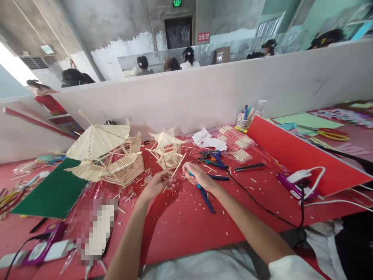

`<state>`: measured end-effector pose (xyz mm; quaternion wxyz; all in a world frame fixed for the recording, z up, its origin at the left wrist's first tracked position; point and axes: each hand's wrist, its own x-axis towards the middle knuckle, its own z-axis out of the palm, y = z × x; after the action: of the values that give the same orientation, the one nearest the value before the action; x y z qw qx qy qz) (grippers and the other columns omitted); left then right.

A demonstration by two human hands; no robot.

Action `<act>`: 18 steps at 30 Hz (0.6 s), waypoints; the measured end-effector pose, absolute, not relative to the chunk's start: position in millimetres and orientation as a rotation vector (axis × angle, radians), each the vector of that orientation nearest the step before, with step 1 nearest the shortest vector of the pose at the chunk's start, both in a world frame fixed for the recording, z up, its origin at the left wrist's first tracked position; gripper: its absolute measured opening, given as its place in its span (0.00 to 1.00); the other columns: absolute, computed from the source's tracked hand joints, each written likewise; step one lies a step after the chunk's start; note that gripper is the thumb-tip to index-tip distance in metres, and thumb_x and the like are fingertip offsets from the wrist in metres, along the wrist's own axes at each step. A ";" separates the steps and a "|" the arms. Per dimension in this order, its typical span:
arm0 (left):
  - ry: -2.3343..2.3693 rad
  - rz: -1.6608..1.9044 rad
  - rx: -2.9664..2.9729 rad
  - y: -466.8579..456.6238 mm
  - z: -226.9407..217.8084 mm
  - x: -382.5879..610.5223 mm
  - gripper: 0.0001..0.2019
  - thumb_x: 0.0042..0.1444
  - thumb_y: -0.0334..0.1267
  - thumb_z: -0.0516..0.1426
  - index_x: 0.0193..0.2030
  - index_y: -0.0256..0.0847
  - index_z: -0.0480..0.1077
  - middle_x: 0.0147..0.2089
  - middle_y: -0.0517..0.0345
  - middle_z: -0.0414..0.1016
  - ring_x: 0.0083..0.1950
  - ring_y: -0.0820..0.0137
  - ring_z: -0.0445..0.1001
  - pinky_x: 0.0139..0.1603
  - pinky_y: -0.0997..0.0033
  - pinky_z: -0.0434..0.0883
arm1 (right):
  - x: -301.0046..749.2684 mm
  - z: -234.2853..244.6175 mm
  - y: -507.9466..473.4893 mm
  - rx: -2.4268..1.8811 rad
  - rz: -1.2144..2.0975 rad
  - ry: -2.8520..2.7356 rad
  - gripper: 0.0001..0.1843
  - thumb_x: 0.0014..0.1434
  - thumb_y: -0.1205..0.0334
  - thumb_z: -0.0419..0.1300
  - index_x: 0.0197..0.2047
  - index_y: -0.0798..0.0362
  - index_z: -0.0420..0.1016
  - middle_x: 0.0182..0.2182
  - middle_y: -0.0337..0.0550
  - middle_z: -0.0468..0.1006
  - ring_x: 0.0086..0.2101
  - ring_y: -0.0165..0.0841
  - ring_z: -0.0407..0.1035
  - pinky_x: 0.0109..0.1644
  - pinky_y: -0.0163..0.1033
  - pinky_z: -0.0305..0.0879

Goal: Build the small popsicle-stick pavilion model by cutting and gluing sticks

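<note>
Red worktop (180, 225), littered with short wood offcuts. Upright red panel (291, 151) bounds it on the right. Green board (52, 194) lies flat at far left. Large stick pavilion (101, 155) stands partly on the board's right edge, with the small stick pavilion (167, 149) just to its right, the two apart. Both hands are in front of the small pavilion, close together. Left hand (157, 186): fingers pinching the lower end of a thin wooden stick (178, 166), which slants up and right towards the small pavilion. Right hand (199, 177): fingers curled around blue-handled cutters (207, 199), handles trailing towards the body over the worktop; cutter head hidden by the fingers, so contact with the stick cannot be told.
</note>
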<state>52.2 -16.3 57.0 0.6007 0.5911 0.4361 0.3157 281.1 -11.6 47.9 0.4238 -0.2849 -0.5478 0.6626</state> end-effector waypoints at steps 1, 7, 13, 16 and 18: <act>1.014 0.723 1.384 -16.0 58.0 50.9 0.20 0.49 0.50 0.69 0.43 0.39 0.74 0.39 0.57 0.76 0.36 0.69 0.78 0.41 0.67 0.76 | 282.8 48.2 -11.7 -0.764 1.716 -1.429 0.20 0.65 0.41 0.56 0.38 0.51 0.68 0.21 0.28 0.59 0.17 0.23 0.44 0.19 0.29 0.41; 1.029 0.686 1.433 -12.4 59.9 42.2 0.19 0.50 0.48 0.68 0.43 0.39 0.74 0.39 0.58 0.75 0.34 0.72 0.75 0.38 0.70 0.75 | 286.0 36.9 -9.5 -1.059 1.568 -1.929 0.17 0.65 0.59 0.58 0.55 0.55 0.74 0.24 0.34 0.72 0.22 0.27 0.65 0.29 0.32 0.63; 1.023 0.692 1.451 -14.1 64.0 39.7 0.20 0.52 0.49 0.68 0.46 0.40 0.74 0.39 0.59 0.74 0.35 0.72 0.76 0.40 0.70 0.76 | 274.7 41.1 -9.9 -0.965 0.959 -2.056 0.27 0.64 0.67 0.53 0.65 0.51 0.70 0.60 0.51 0.74 0.62 0.40 0.65 0.66 0.47 0.61; 1.009 0.687 1.438 -16.2 65.6 41.6 0.19 0.52 0.47 0.68 0.47 0.41 0.74 0.43 0.57 0.74 0.36 0.72 0.77 0.40 0.69 0.76 | 290.3 58.0 -16.3 -1.121 0.723 -2.170 0.22 0.66 0.66 0.53 0.62 0.52 0.72 0.60 0.52 0.74 0.60 0.41 0.68 0.66 0.48 0.61; 0.989 0.686 1.426 -17.2 65.4 43.6 0.19 0.52 0.45 0.68 0.47 0.41 0.73 0.44 0.56 0.74 0.36 0.71 0.78 0.40 0.69 0.76 | 304.4 67.2 -22.6 -1.369 0.531 -2.254 0.22 0.67 0.58 0.57 0.61 0.55 0.71 0.56 0.56 0.76 0.57 0.46 0.70 0.63 0.50 0.63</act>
<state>43.6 -17.2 65.4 0.5954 0.6141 0.4256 0.2955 304.4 -22.6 67.2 0.2238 -0.4960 -0.8166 0.1924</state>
